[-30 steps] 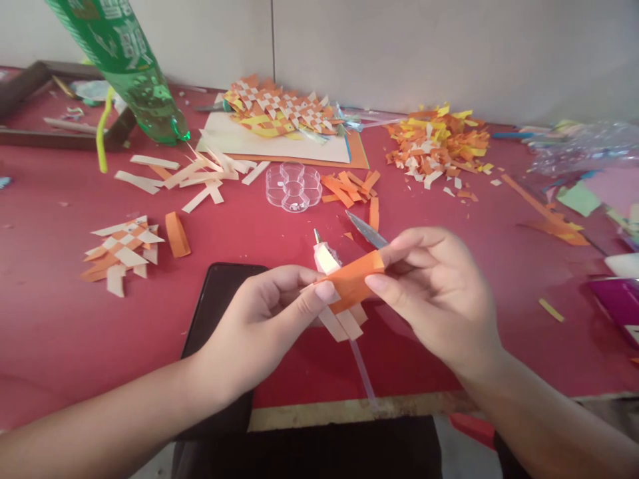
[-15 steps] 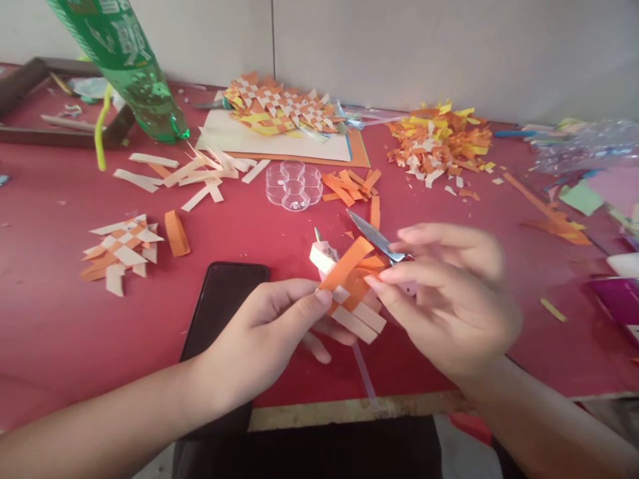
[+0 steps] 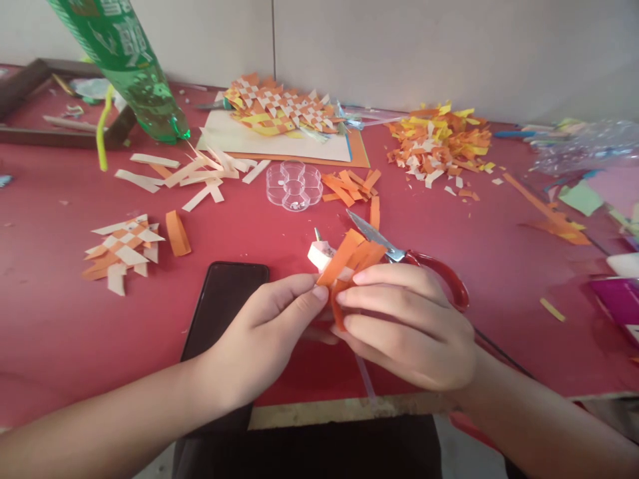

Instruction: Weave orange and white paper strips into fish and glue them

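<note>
Between my hands is a weave of orange and cream paper strips, held above the red table. My left hand pinches its left side between thumb and fingers. My right hand closes on its right side, with fingertips on an orange strip that curves downward; the hand hides much of the weave. Just behind the weave lie red-handled scissors, blades pointing away to the left. A small white and pink object with a metal tip sits behind the weave, partly covered.
A black phone lies by my left forearm. A finished woven paper fish, loose cream strips, orange strips and a clear flower-shaped case are farther back. A green bottle stands at back left; a scrap pile lies at back right.
My right hand has moved left and down onto the weave, folding an orange strip down over the cream ends. The scissors' red handle now shows. My left hand has barely moved.
</note>
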`<state>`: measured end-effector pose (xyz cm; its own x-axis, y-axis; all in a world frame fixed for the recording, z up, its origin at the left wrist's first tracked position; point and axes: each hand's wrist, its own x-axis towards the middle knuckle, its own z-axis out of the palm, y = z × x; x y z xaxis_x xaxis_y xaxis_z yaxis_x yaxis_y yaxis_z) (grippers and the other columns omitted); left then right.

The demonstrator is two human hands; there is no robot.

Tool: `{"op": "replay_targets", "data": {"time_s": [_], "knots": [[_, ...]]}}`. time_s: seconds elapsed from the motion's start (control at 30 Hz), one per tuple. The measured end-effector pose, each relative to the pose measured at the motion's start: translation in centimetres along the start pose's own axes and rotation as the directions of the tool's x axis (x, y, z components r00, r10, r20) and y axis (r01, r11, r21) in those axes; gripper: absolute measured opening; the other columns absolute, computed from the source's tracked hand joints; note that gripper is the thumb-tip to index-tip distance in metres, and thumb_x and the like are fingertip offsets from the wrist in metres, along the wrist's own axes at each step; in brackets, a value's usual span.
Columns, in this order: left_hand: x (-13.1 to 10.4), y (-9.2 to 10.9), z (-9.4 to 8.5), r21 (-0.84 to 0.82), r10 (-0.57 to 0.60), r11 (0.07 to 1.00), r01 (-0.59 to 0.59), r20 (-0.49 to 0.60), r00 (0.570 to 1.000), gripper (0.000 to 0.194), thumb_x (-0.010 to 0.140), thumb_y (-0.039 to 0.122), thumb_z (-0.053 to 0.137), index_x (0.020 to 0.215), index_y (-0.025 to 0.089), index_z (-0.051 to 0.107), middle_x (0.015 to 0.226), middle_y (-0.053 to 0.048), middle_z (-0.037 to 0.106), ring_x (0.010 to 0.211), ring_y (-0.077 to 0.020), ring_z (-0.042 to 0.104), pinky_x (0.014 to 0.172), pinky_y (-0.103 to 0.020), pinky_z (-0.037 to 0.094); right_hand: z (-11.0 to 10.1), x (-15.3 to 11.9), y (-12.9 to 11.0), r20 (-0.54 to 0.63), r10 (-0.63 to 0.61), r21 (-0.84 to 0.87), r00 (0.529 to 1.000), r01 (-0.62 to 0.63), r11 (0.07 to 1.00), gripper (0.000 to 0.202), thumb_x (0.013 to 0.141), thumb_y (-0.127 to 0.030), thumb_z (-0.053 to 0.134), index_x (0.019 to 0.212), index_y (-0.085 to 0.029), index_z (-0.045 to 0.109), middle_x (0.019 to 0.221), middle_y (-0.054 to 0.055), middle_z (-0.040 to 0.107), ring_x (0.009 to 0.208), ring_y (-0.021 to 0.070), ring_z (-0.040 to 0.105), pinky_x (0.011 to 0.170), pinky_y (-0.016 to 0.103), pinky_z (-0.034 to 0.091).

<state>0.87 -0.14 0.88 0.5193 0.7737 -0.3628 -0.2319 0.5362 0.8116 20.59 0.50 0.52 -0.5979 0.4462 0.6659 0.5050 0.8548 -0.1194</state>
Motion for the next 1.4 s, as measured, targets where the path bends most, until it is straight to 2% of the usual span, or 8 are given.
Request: {"op": "replay_targets", "data": {"time_s": [0.23, 0.33, 0.47, 0.67, 0.97, 1.13, 1.27, 1.4], "knots": [[0.1, 0.3, 0.1, 0.149, 0.024, 0.989, -0.02, -0.025, 0.999, 0.025, 0.093, 0.038, 0.057, 0.092, 0.017, 0.072, 0.076, -0.001, 0.068, 0.074, -0.0139, 0.065, 0.072, -0.024, 0.055, 0.1, -0.2, -0.2, 0.059, 0.019, 0.061, 0.998, -0.023, 0.998, 0.01, 0.079, -0.024, 0.074, 0.084, -0.023, 0.066, 0.091, 0.0, 0.072, 0.099, 0.0205, 0.064, 0.086, 0.034, 0.06], [0.1, 0.3, 0.1, 0.18, 0.071, 0.982, -0.064, -0.035, 0.997, 0.026, 0.095, 0.039, 0.053, 0.091, 0.018, 0.068, 0.078, 0.0, 0.068, 0.073, -0.0122, 0.063, 0.072, -0.022, 0.054, -0.1, -0.3, -0.3, -0.026, 0.143, 0.138, 0.989, -0.138, 0.981, 0.013, 0.08, -0.029, 0.069, 0.09, -0.023, 0.063, 0.1, 0.005, 0.065, 0.099, 0.0242, 0.061, 0.085, 0.043, 0.058], [-0.2, 0.0, 0.0, 0.257, 0.18, 0.952, -0.165, -0.036, 0.983, 0.017, 0.097, 0.036, 0.052, 0.1, 0.022, 0.059, 0.083, 0.002, 0.066, 0.073, -0.0095, 0.06, 0.073, -0.019, 0.05, 0.2, -0.4, -0.2, -0.221, 0.503, 0.329, 0.835, -0.422, 0.845, 0.034, 0.077, -0.02, 0.064, 0.109, -0.027, 0.057, 0.12, 0.01, 0.052, 0.105, 0.0266, 0.058, 0.084, 0.047, 0.056], [-0.8, -0.5, -0.3, 0.393, 0.22, 0.891, -0.226, 0.06, 0.974, 0.008, 0.097, 0.03, 0.052, 0.094, 0.023, 0.055, 0.081, 0.003, 0.067, 0.072, -0.01, 0.059, 0.066, -0.019, 0.046, 0.2, -0.2, -0.9, 0.229, 0.681, 0.77, 0.696, -0.557, 0.31, 0.055, 0.082, -0.018, 0.067, 0.125, -0.036, 0.037, 0.101, -0.001, 0.064, 0.079, 0.0154, 0.069, 0.064, 0.03, 0.063], [-0.2, -0.6, -0.3, 0.523, 0.346, 0.789, -0.322, 0.055, 0.937, 0.006, 0.092, 0.024, 0.059, 0.092, 0.022, 0.065, 0.083, 0.003, 0.07, 0.074, -0.0091, 0.064, 0.07, -0.018, 0.05, 0.4, 0.0, -1.7, 0.35, 0.699, 0.747, 0.624, -0.636, 0.194, 0.046, 0.082, -0.016, 0.067, 0.116, -0.034, 0.044, 0.088, -0.002, 0.066, 0.07, 0.0175, 0.072, 0.056, 0.027, 0.063], [-0.1, -0.3, -0.1, 0.413, 0.305, 0.87, -0.268, -0.024, 0.952, 0.004, 0.087, 0.026, 0.068, 0.085, 0.022, 0.069, 0.08, 0.004, 0.073, 0.073, -0.009, 0.066, 0.069, -0.016, 0.052, 0.3, -0.5, -1.8, 0.291, 0.703, 0.699, 0.649, -0.646, 0.306, 0.043, 0.084, -0.016, 0.063, 0.117, -0.035, 0.042, 0.089, -0.001, 0.064, 0.069, 0.0188, 0.072, 0.056, 0.031, 0.063], [0.1, -0.2, -0.5, 0.252, 0.33, 0.924, -0.286, -0.151, 0.932, 0.01, 0.089, 0.029, 0.066, 0.082, 0.022, 0.064, 0.079, 0.003, 0.072, 0.075, -0.0108, 0.067, 0.074, -0.021, 0.054, -1.0, -0.9, 0.1, 0.189, 0.594, 0.385, 0.782, -0.616, 0.687, 0.047, 0.079, -0.015, 0.059, 0.122, -0.027, 0.044, 0.109, 0.008, 0.06, 0.093, 0.0256, 0.068, 0.074, 0.042, 0.061], [1.1, 0.0, -1.4, 0.143, 0.435, 0.9, -0.412, -0.347, 0.831, 0.005, 0.089, 0.026, 0.066, 0.087, 0.022, 0.066, 0.085, 0.002, 0.069, 0.082, -0.0108, 0.065, 0.082, -0.022, 0.053, -1.7, -0.7, 2.1, 0.357, 0.417, -0.056, 0.836, -0.427, 0.903, 0.047, 0.07, -0.016, 0.057, 0.116, -0.013, 0.049, 0.109, 0.016, 0.058, 0.104, 0.0336, 0.06, 0.083, 0.049, 0.055]]}}
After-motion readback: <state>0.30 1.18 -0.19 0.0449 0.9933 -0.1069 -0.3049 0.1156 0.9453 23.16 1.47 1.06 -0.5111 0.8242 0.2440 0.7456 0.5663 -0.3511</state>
